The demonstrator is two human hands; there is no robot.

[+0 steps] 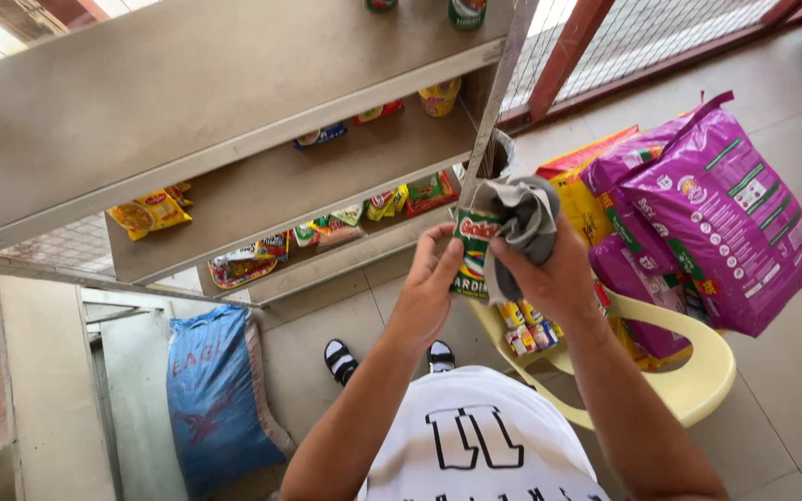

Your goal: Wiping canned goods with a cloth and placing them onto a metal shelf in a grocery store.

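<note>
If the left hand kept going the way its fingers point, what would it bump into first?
The left hand already touches the green can, so that comes first. Past it are the grey cloth and, probably, the metal shelf post, though depth is hard to judge.

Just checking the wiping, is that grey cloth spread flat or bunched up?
Bunched up: the grey cloth sits crumpled in the right hand, pressed against the top of the green can that the left hand grips.

Both forearms extend forward and upward from the torso, converging near the scene centre. The left hand point(424, 283) is raised, fingers curled inward in a grip, thumb uppermost. The right hand point(549, 269) sits just right of it, wrist bent, fingers closed. The hands nearly meet.
</note>
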